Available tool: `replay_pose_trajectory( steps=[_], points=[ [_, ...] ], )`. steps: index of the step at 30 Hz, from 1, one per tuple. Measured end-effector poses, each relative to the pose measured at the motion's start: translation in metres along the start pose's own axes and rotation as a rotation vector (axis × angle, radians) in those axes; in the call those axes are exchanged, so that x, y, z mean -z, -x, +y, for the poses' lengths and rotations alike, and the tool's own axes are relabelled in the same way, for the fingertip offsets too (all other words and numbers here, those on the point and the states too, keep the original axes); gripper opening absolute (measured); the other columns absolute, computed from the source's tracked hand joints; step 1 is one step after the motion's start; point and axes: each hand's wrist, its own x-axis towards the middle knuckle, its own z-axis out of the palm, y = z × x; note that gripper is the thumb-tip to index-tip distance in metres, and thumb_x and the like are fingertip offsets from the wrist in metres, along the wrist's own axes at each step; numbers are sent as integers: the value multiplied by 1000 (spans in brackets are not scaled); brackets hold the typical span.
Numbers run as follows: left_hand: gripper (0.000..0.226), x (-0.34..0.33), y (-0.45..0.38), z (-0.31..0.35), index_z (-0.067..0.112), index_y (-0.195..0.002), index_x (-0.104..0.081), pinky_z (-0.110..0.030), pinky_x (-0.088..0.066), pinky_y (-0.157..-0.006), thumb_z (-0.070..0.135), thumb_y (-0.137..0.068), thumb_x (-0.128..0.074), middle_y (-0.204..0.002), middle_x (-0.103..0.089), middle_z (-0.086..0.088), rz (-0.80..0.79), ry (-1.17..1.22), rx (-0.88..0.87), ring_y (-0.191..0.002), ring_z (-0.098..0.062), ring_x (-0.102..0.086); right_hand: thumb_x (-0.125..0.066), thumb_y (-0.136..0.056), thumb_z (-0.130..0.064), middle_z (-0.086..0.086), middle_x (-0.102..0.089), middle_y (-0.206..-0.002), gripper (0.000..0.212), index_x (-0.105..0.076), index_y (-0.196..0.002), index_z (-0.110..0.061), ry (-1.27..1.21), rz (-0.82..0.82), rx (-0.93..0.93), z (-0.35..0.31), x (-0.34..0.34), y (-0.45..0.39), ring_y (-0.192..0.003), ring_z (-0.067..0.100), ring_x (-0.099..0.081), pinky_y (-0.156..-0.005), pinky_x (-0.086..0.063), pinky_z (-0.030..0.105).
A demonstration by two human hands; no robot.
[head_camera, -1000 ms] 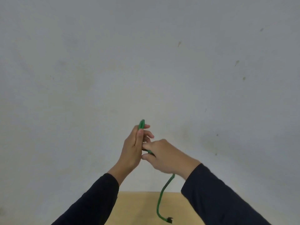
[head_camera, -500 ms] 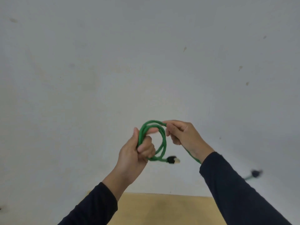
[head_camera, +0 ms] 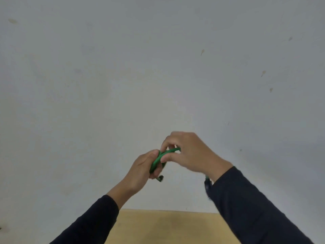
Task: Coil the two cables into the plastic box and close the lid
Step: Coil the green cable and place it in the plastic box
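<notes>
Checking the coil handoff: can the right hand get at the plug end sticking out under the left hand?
Probably yes: the plug hangs exposed below the left hand; the right hand is close, though busy pinching the green cable.

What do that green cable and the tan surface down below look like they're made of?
Green cable: seemingly a smooth rubbery or plastic jacket, since it bends in tight loops between the left hand and right hand. Tan surface: probably matte wood or laminate, flat and dull; no grain is visible.
</notes>
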Motion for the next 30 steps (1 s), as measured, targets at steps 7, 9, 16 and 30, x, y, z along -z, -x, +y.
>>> replay_pose_trajectory(
  steps=[7,9,16,30],
  points=[
    [50,-2,-6,27,10,-80,-64,-25,-35,-55,32,-100,-25,-43,-35,7,33,261,85,-43,-12,-30,-57,-90,-23,-12,-66,-73,22,-68,-103,-37,-507,99,-128,13,-5,7,-59,4,-52,-53,-43,24],
    [50,-6,-6,26,13,-90,-65,-24,-40,-58,35,-102,-21,-51,-45,7,167,157,79,-48,-12,-40,-57,-90,-26,-3,-57,-63,20,-70,-99,-36,-563,202,-172,13,-11,6,-54,13,-44,-50,-39,26],
    [31,-18,-3,27,18,-107,-65,-19,-37,-45,19,-100,-34,-65,-44,2,400,200,-78,-48,-5,-36,-43,-97,-24,-7,-59,-71,29,-64,-113,-36,-704,162,-229,14,-20,8,-53,13,-44,-56,-42,25],
    [30,-9,-1,22,19,-99,-66,-18,-32,-44,21,-100,-36,-59,-42,7,381,272,-46,-49,-8,-31,-52,-91,-7,-6,-56,-78,41,-63,-109,-42,-387,365,-140,31,-12,23,-60,6,-50,-61,-47,21]
  ],
)
